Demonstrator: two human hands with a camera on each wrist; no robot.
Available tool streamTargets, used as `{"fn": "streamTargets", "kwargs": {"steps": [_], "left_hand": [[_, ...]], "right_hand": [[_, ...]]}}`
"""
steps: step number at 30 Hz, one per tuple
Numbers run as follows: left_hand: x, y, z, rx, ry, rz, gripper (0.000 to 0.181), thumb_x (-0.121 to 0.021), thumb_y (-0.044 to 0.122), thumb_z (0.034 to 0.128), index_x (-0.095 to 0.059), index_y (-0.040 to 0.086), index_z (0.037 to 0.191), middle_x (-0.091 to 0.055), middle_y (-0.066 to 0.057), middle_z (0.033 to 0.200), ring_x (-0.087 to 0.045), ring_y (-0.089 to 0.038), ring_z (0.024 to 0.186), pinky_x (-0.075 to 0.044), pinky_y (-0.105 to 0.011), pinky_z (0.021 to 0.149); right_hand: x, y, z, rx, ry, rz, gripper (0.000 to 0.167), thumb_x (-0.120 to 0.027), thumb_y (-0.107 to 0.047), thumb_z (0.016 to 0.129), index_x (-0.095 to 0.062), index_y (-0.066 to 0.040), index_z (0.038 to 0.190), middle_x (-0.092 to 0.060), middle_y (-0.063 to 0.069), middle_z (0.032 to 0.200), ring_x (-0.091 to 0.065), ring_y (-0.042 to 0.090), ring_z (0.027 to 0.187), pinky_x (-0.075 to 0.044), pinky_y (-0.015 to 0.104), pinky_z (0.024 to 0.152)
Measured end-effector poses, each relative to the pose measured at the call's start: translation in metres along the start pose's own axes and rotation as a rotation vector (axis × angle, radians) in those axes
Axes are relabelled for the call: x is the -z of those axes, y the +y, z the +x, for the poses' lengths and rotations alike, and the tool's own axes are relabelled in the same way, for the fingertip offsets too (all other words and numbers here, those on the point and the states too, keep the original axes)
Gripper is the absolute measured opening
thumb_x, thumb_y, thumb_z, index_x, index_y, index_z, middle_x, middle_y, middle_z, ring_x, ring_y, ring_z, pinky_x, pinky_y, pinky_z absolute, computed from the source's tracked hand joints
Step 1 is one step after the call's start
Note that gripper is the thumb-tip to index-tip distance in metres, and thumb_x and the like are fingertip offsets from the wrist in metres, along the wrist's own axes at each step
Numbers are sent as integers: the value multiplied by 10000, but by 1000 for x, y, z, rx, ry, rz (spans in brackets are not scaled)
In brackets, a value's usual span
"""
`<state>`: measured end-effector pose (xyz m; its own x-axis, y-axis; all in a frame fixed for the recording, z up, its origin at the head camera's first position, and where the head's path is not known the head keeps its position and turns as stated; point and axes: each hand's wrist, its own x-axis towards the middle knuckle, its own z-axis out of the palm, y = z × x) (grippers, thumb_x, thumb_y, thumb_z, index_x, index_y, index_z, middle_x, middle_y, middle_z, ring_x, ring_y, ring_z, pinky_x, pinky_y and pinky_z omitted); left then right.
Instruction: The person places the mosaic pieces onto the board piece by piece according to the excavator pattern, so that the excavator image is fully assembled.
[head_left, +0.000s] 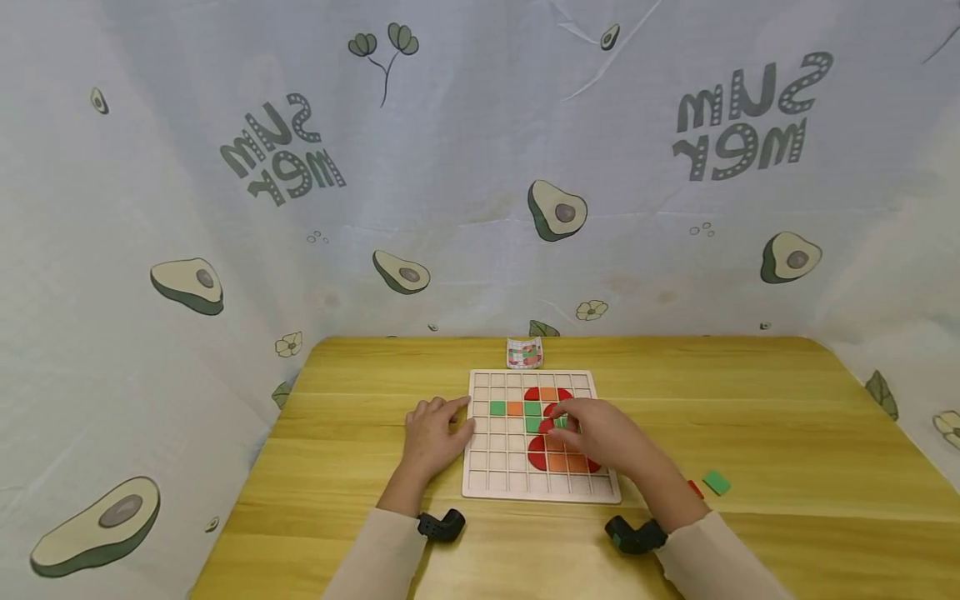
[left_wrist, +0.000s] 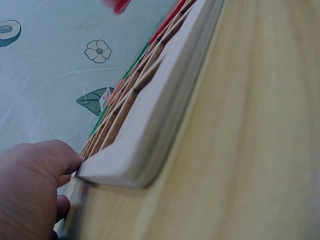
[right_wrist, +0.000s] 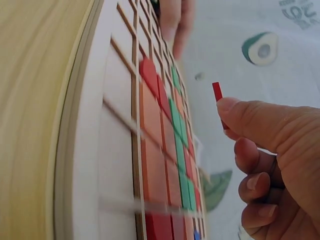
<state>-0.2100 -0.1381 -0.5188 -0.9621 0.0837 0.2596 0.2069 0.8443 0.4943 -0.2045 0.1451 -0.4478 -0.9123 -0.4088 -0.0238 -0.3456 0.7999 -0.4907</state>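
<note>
A pale wooden grid board lies flat, with red, orange and green tiles in part of its squares. My right hand is above the board's right half. Between its thumb and index finger it pinches a thin red tile, held edge-on and apart from the board in the right wrist view. The other fingers of that hand are curled. My left hand rests at the board's left edge, thumb and index finger spread and touching the rim. In the left wrist view the thumb lies against the board's frame.
A small printed card with a coloured grid pattern stands behind the board. To the right, near my right forearm, lie a green tile and a red tile. A patterned curtain hangs behind the wooden table.
</note>
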Motion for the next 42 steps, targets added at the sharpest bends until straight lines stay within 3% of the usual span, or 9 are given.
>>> {"fn": "streamTargets", "kwargs": {"steps": [13, 21, 42], "left_hand": [[0, 0, 1, 1, -12, 14, 373, -632, 368, 983, -697, 248, 1330, -583, 55, 864, -438, -139, 819, -290, -339, 785], [0, 1, 1, -5, -12, 11, 356, -637, 335, 984, -703, 245, 1322, -608, 48, 882, -456, -142, 827, -300, -346, 792], [3, 1, 2, -9, -14, 4, 369, -657, 310, 955, -704, 250, 1317, -596, 44, 862, -446, -143, 822, -299, -346, 782]], "right_hand": [[-41, -47, 58, 21, -19, -87, 237, -753, -304, 931, -721, -130, 1088, -579, -56, 699, -497, 115, 594, -414, 276, 574], [-53, -56, 79, -42, -17, -126, 275, -730, -322, 949, -720, -133, 1149, -747, 25, 1004, -618, 132, 741, -549, 363, 736], [-61, -58, 80, -13, 0, -151, 312, -717, -304, 957, -717, -163, 1236, -741, 41, 1193, -690, 253, 1108, -554, 465, 943]]}}
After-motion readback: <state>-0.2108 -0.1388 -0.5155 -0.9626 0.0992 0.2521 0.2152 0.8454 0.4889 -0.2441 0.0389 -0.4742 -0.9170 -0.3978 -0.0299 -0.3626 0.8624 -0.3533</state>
